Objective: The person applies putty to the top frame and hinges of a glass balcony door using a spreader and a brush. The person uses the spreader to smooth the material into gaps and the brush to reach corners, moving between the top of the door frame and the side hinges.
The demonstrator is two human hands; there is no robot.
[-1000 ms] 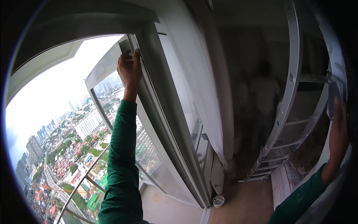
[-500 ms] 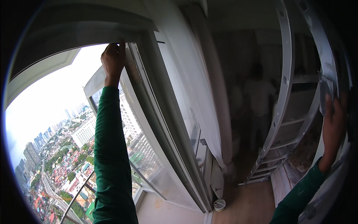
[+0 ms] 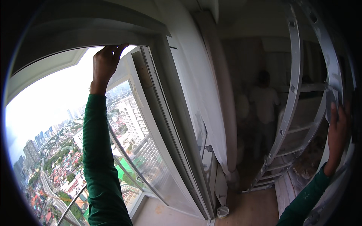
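My left hand [image 3: 105, 64] is raised in its green sleeve to the upper bar of a door frame [image 3: 75, 40]. Its bent fingers grip the lower edge of that bar, and their tips are partly hidden. At the far right, my right hand [image 3: 338, 130] is closed around a flat grey scraper-like blade [image 3: 332, 101], next to the rail of an aluminium ladder [image 3: 295, 60]. The blade's handle, if any, is hidden in my palm. Below my left hand stands an open glass door [image 3: 151, 165] with a light frame.
Outside, a metal railing [image 3: 73, 203] borders a high drop over a city. White curtains [image 3: 205, 98] hang right of the frame. A small white tub [image 3: 223, 212] stands on the floor by the doorway. Deep in the dim room is a person [image 3: 264, 101] in a light shirt.
My left hand has slid left along the upper bar, away from the frame's corner. The view has shifted slightly; my right hand still holds the blade by the ladder.
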